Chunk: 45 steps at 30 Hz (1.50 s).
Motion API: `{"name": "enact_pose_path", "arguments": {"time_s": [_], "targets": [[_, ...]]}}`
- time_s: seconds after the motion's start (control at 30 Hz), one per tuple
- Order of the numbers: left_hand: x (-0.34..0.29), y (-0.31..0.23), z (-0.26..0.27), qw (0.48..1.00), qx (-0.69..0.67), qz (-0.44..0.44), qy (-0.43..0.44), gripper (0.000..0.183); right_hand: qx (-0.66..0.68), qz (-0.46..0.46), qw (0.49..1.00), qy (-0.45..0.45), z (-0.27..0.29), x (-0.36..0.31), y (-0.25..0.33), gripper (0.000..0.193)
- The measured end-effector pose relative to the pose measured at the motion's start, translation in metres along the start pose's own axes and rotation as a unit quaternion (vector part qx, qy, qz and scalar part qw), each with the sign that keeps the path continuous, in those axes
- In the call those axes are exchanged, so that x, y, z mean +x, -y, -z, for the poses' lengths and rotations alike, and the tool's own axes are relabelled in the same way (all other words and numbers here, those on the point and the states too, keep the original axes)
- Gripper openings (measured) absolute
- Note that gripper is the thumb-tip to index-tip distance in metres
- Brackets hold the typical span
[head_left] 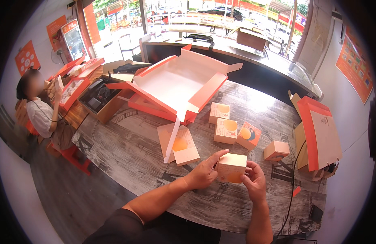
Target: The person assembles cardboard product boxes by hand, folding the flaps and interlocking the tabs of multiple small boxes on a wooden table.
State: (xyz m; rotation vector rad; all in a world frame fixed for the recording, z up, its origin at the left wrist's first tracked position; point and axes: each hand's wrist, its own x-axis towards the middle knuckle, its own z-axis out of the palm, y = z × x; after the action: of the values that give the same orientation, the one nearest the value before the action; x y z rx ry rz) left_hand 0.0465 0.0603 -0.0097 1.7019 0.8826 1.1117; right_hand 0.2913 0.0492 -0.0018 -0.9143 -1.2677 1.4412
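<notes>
Between my two hands, above the near part of the table, is a small cream cardboard box (232,166) with an orange round print on its front. My left hand (202,173) grips its left side, thumb and fingers bent round the edge. On the opposite side, my right hand (255,179) pinches the box with thumb and fingers. Just beyond stand similar small boxes: a cream one (226,131), another cream one behind it (219,112) and an orange-fronted one (249,135). A further small box (276,151) sits apart to the right.
A large open orange-and-white carton (171,83) covers the far middle of the table (131,134). Left of my hands lie more cream boxes (186,154). At the right stands a tall orange carton (318,134) beside a black cable (291,195). A person (43,103) sits at the left.
</notes>
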Motion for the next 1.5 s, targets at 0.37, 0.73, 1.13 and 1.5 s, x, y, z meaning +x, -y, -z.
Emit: {"name": "enact_pose_path", "arguments": {"time_s": [0.37,0.73,1.13,1.5], "targets": [[-0.001,-0.002,-0.003,0.999,0.012,-0.025,-0.041,0.066,0.01,-0.042,0.999,-0.01,-0.004,-0.002,0.001,0.053],[-0.001,-0.007,0.0,0.994,0.026,-0.079,-0.071,0.061,0.022,-0.047,0.998,-0.018,0.0,0.0,0.002,0.056],[-0.005,-0.017,-0.001,0.997,0.031,-0.038,-0.053,0.056,0.081,-0.087,0.992,0.038,0.002,0.002,0.005,0.075],[-0.003,-0.014,0.001,0.996,0.024,-0.002,-0.091,0.054,0.101,-0.07,0.992,0.007,0.0,0.001,-0.004,0.072]]}}
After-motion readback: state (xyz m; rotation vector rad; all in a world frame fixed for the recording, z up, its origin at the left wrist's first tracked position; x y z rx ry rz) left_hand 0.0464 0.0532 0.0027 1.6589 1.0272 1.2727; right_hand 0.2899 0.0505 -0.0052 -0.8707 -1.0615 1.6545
